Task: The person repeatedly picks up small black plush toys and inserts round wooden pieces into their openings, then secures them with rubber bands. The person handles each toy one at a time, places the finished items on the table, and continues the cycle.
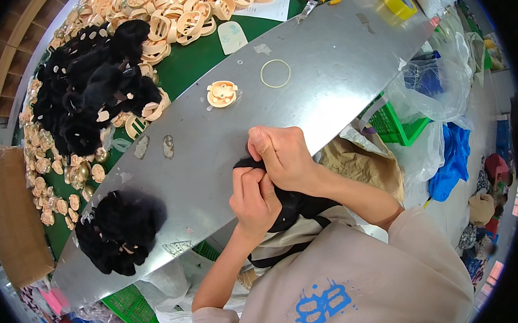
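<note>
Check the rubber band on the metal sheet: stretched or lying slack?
Slack: the rubber band lies flat as an open ring on the metal sheet, touching nothing.

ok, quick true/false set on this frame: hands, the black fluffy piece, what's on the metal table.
1. Both hands grip one black fluffy piece. True: left hand and right hand close on it.
2. A single beige plastic part lies on the metal table. True.
3. The thin ring sits on the beige part. False: it lies apart, to its right.
4. The tape roll is red. False: yellow.
5. The table's near-left end is bare. False: a black fluffy pile sits there.
</note>
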A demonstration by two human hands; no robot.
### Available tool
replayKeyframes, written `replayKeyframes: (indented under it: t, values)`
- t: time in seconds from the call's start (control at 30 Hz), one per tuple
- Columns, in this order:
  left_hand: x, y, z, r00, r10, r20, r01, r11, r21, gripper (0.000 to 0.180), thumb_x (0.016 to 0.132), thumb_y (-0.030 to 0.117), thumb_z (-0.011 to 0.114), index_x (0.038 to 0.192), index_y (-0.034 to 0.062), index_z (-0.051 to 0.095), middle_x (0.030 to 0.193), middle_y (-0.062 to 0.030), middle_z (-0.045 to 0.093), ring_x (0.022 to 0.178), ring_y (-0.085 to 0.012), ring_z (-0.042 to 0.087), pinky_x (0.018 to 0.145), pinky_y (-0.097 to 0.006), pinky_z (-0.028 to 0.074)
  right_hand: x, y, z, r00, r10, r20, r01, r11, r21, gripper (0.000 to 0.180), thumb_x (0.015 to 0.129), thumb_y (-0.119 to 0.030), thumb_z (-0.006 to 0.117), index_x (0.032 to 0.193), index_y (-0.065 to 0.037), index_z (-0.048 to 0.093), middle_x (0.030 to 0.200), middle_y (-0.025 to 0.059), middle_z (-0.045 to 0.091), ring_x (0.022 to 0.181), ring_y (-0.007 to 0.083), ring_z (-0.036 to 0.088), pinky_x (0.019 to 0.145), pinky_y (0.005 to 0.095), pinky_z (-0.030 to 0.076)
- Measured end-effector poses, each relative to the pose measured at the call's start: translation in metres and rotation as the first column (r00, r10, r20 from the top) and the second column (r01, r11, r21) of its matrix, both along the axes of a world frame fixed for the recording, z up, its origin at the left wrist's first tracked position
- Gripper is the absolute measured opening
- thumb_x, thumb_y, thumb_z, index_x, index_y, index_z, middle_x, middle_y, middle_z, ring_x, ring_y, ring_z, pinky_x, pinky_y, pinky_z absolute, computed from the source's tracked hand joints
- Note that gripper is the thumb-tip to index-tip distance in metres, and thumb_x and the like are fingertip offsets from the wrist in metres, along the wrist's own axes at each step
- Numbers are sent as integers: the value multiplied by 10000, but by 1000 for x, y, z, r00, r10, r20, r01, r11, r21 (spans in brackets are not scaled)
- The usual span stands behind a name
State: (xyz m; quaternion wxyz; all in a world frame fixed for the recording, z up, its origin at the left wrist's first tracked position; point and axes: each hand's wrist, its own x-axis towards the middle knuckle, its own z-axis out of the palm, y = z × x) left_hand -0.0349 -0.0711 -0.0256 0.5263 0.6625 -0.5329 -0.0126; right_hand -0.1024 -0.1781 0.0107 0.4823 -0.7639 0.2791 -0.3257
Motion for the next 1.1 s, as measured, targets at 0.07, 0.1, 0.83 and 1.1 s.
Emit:
replayKeyframes:
  t: [0.07, 0.1, 0.83, 1.1]
  values:
    - [0, -2, 1, 1000, 3, -9, -3, 1000, -1, 97, 919, 64, 623, 873, 8, 558, 790, -106, 534, 648, -271, 545, 479, -357, 444, 0, -2, -6, 998, -56, -11, 53, 987, -152, 401, 1041, -218, 427, 721, -13, 557, 595, 99, 528, 484, 236, 499, 464, 342, 399]
    - [0, -3, 2, 1000, 0, -19, 0, 1000, -12, 107, 925, 75, 620, 873, 8, 555, 791, -107, 533, 641, -264, 536, 478, -351, 437, 0, -4, -8, 996, -84, -13, 79, 970, -228, 404, 1039, -205, 429, 708, -20, 565, 596, 87, 536, 467, 201, 495, 452, 319, 394]
    - [18, 64, 47, 992, 124, 38, -125, 992, 21, 146, 934, 124, 593, 844, 33, 523, 722, -57, 441, 538, -146, 399, 467, -269, 294, -13, 36, 24, 988, 132, -81, -120, 983, 139, 396, 809, -78, 743, 1133, -50, 517, 1009, 97, 606, 748, 155, 605, 618, 295, 489]
    - [136, 148, 132, 690, 691, 215, -720, 625, 302, 116, 937, 129, 631, 925, 30, 573, 861, -63, 545, 754, -193, 530, 649, -290, 428, -11, 32, 24, 974, 216, 70, -221, 973, 63, 312, 862, -110, 668, 1154, -40, 580, 962, 80, 601, 682, 127, 587, 625, 262, 494]
